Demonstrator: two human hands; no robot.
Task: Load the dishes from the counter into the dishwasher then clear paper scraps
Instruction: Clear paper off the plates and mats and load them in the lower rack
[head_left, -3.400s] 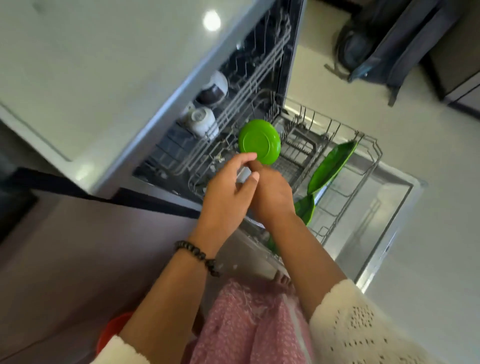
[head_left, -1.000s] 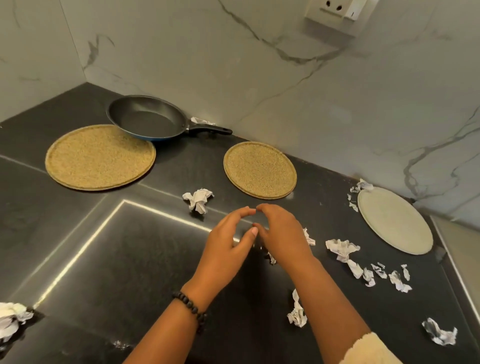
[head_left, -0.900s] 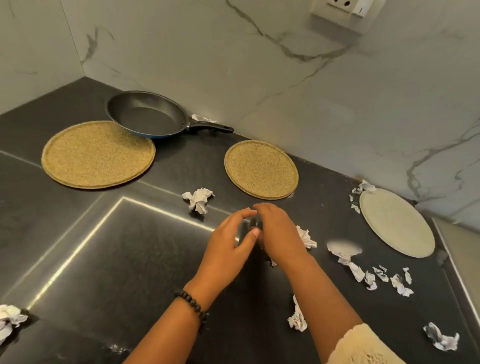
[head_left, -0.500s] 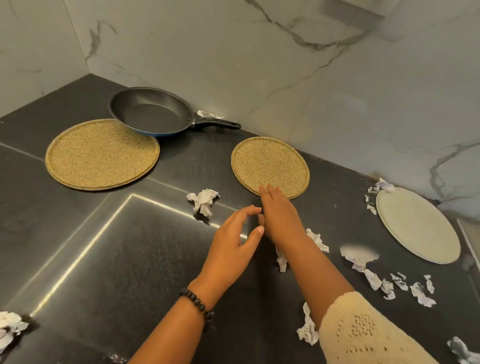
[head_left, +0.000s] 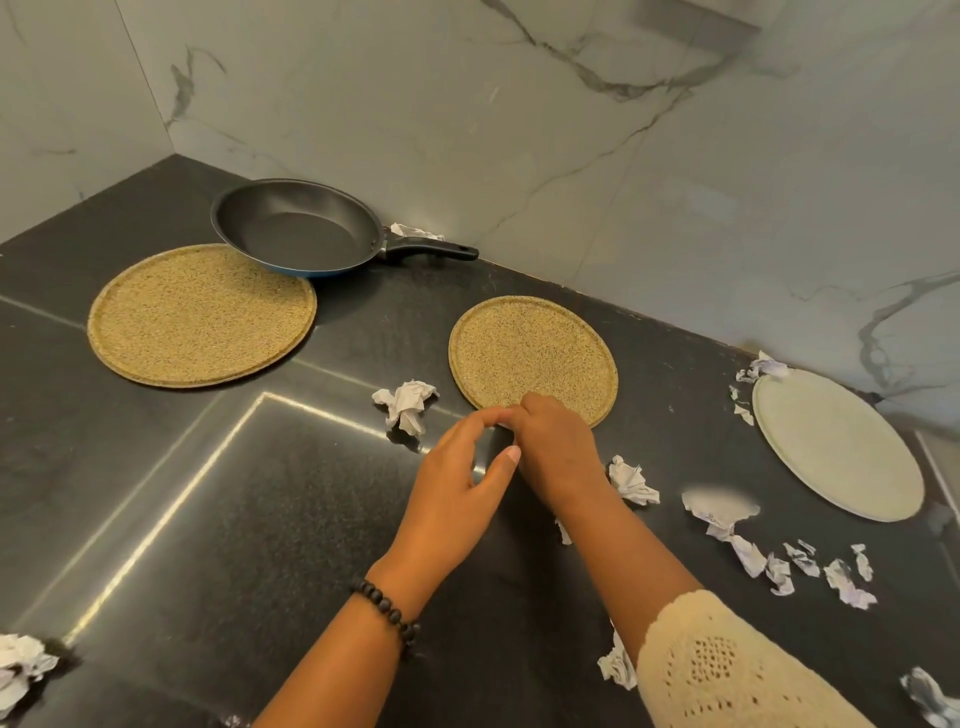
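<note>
Since half a second ago: right hand (head_left: 558, 454) advanced to the near rim of the small speckled plate (head_left: 535, 353); left hand (head_left: 457, 499) kept alongside it.

Item 1, small speckled plate: flat, round, low raised rim, lying mid-counter toward the back wall. Judged rigid and light, probably slick on the polished stone. Best hold is at the near rim, fingers slid under the edge, thumb on top.

Item 2, large speckled plate (head_left: 200, 317): same make, toward the counter's left back corner, its far edge under the frying pan (head_left: 296, 228). The pan must come off first; take the pan by its handle, which points right along the wall.

Item 3, pale plate (head_left: 836, 441): near the counter's right edge, flat, judged stiff and possibly breakable.

Item 4, paper scraps (head_left: 408, 402): crumpled, weightless, soft; scattered mid-counter, along the right side, at the near left corner and behind the pan handle. Pinch or sweep together.

Hands: right hand lies knuckles-up, fingers curled down at the plate's rim; whether they grip it cannot be told. Left hand holds nothing, thumb and forefinger bent into a loose ring, touching the right hand.

Surface: black polished stone counter (head_left: 208, 519), glossy, with inlaid seam lines. Room: white veined marble wall (head_left: 467, 104) on two sides, meeting at the left back corner.
</note>
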